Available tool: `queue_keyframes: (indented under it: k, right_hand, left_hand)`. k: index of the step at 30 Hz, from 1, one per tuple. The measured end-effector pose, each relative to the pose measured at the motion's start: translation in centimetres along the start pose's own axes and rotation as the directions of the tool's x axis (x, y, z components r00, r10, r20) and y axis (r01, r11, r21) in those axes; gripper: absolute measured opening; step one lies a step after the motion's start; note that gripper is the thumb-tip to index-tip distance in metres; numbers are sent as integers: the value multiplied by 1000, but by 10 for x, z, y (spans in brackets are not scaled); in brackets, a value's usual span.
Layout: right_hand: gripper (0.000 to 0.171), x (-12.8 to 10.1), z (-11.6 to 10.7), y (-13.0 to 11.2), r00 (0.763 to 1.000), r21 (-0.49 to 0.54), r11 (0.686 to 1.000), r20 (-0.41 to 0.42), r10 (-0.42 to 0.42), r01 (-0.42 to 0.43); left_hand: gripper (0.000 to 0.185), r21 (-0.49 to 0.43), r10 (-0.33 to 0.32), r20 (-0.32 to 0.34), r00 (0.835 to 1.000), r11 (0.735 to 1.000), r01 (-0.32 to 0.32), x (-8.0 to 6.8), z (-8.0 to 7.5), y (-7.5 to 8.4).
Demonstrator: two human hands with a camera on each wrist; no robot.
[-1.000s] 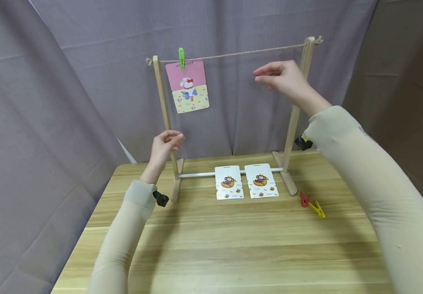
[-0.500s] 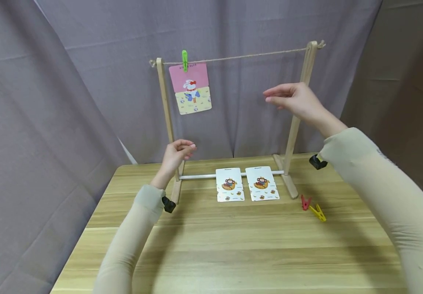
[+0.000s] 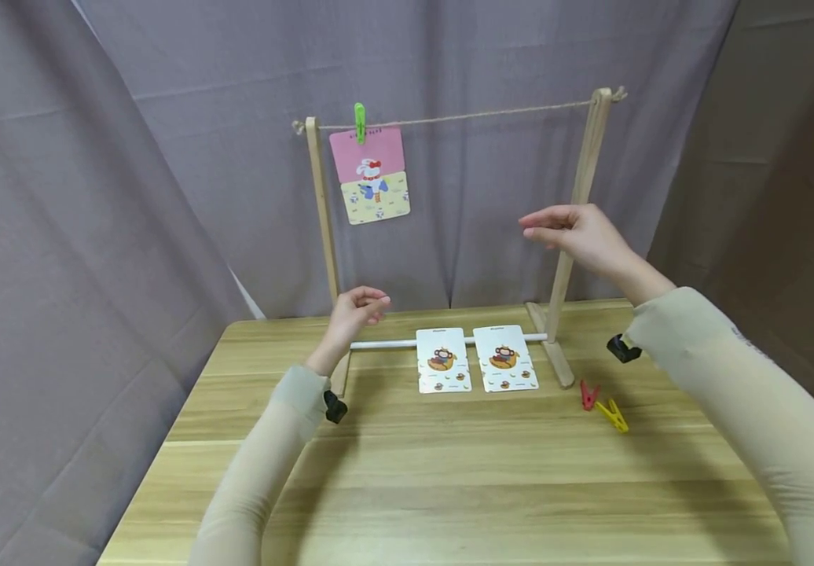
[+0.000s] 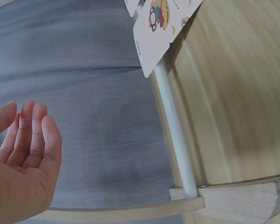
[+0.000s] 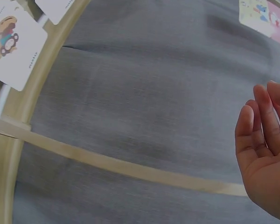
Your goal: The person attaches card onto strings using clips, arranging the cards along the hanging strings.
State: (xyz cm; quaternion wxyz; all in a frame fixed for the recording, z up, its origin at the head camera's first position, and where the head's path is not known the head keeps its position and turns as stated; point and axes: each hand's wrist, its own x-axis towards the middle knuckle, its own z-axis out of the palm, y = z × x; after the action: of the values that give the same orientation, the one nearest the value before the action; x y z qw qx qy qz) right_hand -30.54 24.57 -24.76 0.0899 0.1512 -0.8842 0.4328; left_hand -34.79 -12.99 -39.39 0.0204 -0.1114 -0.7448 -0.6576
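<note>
A: Paper cards (image 3: 476, 359), two, flat on the table (image 3: 449, 472) against the rack's rail (image 3: 393, 343). Light, bendy, slick; pinch at an edge.

B: Left hand (image 3: 357, 308) loosely curled, empty, nearest them. Right hand (image 3: 577, 232) relaxed, empty, raised.

Two monkey cards (image 3: 474, 359) flat on table (image 3: 449, 472)

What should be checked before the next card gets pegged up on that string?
1. Left hand empty: ok.
2. Right hand empty: ok.
3. Two monkey cards lying face up on the table: ok.
4. Red peg and yellow peg within reach near the right hand: ok, likely.
5. String free to the right of the hung card: ok.
6. String tightness: cannot tell.
</note>
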Motion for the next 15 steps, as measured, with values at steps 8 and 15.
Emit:
queue_keyframes:
  k: [8, 15]
  right_hand:
    - [44, -15, 3, 12, 1000, 20, 999, 1, 27, -27]
    - [42, -23, 8, 23, 999, 32, 999, 24, 38, -38]
  left_hand:
    - [19, -45, -16, -14, 1000, 999, 15, -4, 1, -12]
    - [22, -2, -38, 16, 999, 999, 38, -4, 6, -20]
